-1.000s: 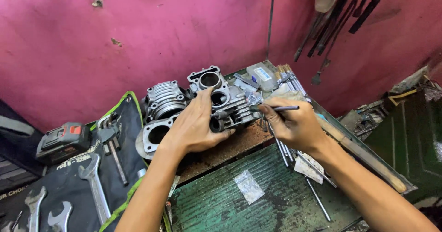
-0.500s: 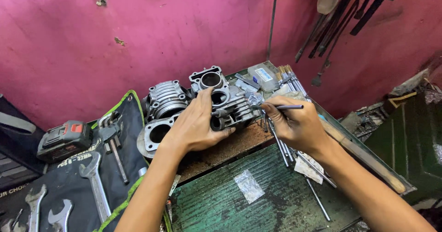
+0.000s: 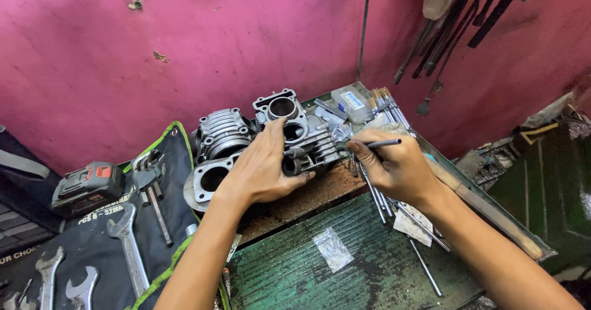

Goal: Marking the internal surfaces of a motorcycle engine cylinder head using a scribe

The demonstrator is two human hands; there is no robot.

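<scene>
Hands (image 3: 266,168) on ribbed grey metal cylinder head (image 3: 311,144)

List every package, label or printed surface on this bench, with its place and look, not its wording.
Small clear plastic box: back of the bench by the pink wall, rectangular, with a blue and white label.
Power tool battery: far left, blocky, black and grey with a red label.
Black tool roll: left, green-edged, white print, holds spanners.

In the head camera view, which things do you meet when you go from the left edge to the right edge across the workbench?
Black and red power-tool battery → silver open-end spanner on the black tool roll → grey finned metal engine cylinder → left hand → right hand holding a thin dark metal rod → dark green metal box.
</scene>
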